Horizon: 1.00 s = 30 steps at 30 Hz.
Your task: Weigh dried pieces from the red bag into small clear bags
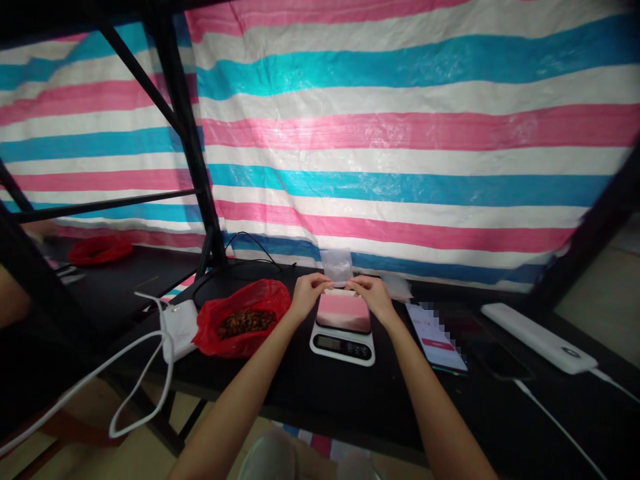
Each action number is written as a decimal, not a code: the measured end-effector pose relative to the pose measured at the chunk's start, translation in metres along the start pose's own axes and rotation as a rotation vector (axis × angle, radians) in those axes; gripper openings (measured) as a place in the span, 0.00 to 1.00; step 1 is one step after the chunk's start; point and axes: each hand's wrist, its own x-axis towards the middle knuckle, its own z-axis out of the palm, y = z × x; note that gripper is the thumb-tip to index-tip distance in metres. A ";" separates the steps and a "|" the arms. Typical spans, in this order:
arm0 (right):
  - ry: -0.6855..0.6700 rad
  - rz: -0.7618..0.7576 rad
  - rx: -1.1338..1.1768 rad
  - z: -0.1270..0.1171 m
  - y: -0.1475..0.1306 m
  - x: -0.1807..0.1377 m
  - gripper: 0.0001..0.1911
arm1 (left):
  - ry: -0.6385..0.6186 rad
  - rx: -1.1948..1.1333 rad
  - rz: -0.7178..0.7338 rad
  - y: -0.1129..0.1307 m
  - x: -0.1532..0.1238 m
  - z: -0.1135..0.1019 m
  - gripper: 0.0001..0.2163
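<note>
With left hand [309, 294] and right hand [373, 295], pinched a clear plastic bag [337, 263] by its near edge, at the far end of the scale [344, 321]. Seemed to call for even, gentle tension without leaning on the scale.

My bag [337, 264] looks like thin, translucent plastic; the digital scale's plate [344, 315], smooth and glossy; the striped sheet [380, 130], shiny, creased plastic; the surface [330, 403], matt.

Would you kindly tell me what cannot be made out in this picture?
All in the head view:
- Digits on the scale: too small.
- Pinched corners of clear bag: hidden by left hand and right hand.
- Text on phone: too small, partly pixelated.
- Co-worker's arm: cut off by left edge.
</note>
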 end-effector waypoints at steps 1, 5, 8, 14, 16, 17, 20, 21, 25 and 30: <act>0.001 -0.006 -0.014 0.000 0.001 0.000 0.13 | 0.003 0.014 -0.006 -0.003 -0.001 0.000 0.11; -0.006 -0.023 -0.030 0.004 0.002 -0.002 0.14 | 0.018 0.075 -0.035 -0.008 -0.005 -0.004 0.09; -0.032 -0.039 -0.028 0.005 0.001 -0.004 0.15 | 0.025 0.085 -0.041 -0.009 -0.004 -0.006 0.08; 0.015 -0.092 -0.069 0.009 0.000 -0.007 0.16 | 0.042 0.149 -0.051 -0.007 -0.005 -0.006 0.08; 0.050 -0.120 -0.058 0.013 -0.001 -0.008 0.16 | 0.070 0.223 -0.061 -0.004 -0.007 -0.006 0.08; 0.067 -0.130 -0.045 0.015 -0.002 -0.009 0.16 | 0.083 0.262 -0.061 -0.003 -0.008 -0.006 0.08; 0.109 -0.142 -0.008 0.021 -0.002 -0.010 0.15 | 0.111 0.367 -0.047 0.000 -0.012 -0.006 0.08; 0.118 -0.144 -0.002 0.022 -0.001 -0.010 0.14 | 0.122 0.395 -0.037 0.000 -0.013 -0.005 0.08; 0.119 -0.131 0.054 0.024 0.001 -0.009 0.15 | 0.147 0.354 -0.015 -0.003 -0.015 -0.004 0.09; 0.079 -0.125 0.067 0.021 0.001 -0.010 0.15 | 0.034 0.051 0.064 -0.009 -0.012 -0.001 0.09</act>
